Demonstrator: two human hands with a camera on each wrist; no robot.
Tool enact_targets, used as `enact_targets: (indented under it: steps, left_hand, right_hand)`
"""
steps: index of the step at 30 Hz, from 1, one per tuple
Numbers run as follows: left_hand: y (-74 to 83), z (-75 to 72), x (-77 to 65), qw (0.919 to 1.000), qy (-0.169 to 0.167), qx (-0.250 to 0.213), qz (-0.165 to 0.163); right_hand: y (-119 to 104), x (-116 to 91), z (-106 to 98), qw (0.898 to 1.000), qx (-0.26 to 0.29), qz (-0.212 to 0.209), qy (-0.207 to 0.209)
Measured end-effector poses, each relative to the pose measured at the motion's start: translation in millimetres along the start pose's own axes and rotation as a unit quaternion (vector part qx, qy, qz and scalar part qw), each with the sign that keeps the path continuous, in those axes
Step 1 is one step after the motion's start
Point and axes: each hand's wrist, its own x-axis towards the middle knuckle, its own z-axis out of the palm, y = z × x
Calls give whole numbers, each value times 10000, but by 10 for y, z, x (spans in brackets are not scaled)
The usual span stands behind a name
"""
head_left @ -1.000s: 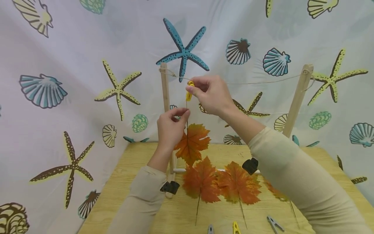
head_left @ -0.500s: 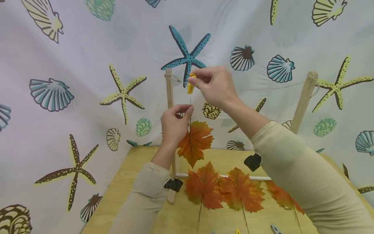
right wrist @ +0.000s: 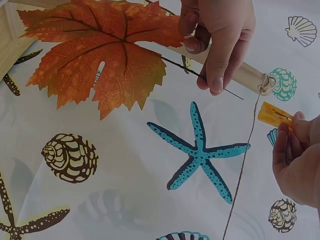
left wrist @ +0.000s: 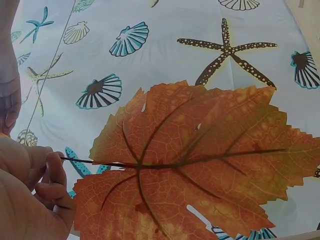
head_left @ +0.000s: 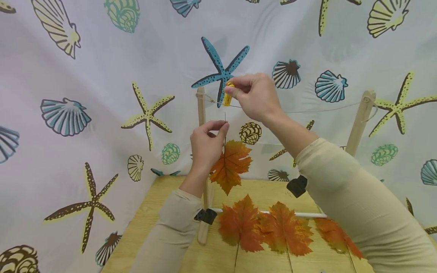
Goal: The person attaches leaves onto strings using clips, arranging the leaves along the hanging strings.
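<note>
My left hand pinches the thin stem of an orange artificial maple leaf between thumb and fingers. The leaf hangs blade down, and the bare stem tip sticks up above my fingertips. In the right wrist view this stem tip ends a little short of the string. My right hand pinches a yellow clothespin by its handle end. The clothespin points down toward the stem tip, with a small gap between them. It lies at the string near the left post; whether it touches the string I cannot tell.
The string is tied between a left wooden post and a right wooden post. More orange leaves lie on the wooden table, by a white rod. A cloth printed with starfish and shells hangs behind.
The head view has tilted up, so the scene sits lower. My right hand has raised the clothespin slightly away from the stem tip, which it nearly met earlier. My left hand keeps its pinch.
</note>
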Motion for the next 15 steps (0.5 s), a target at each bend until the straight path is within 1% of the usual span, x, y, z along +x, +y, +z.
enact_targets:
  steps: [7, 11, 15]
  left_hand:
    - [17, -8, 53, 10000, 49, -35, 52]
    - [51, -20, 65, 9999, 69, -104, 21]
    - [90, -23, 77, 9998, 111, -128, 145]
  right_hand:
    - [21, 30, 24, 9996, -144, 84, -245]
    - [24, 42, 36, 9991, -189, 105, -355]
    - [27, 45, 21, 9988, -164, 122, -447]
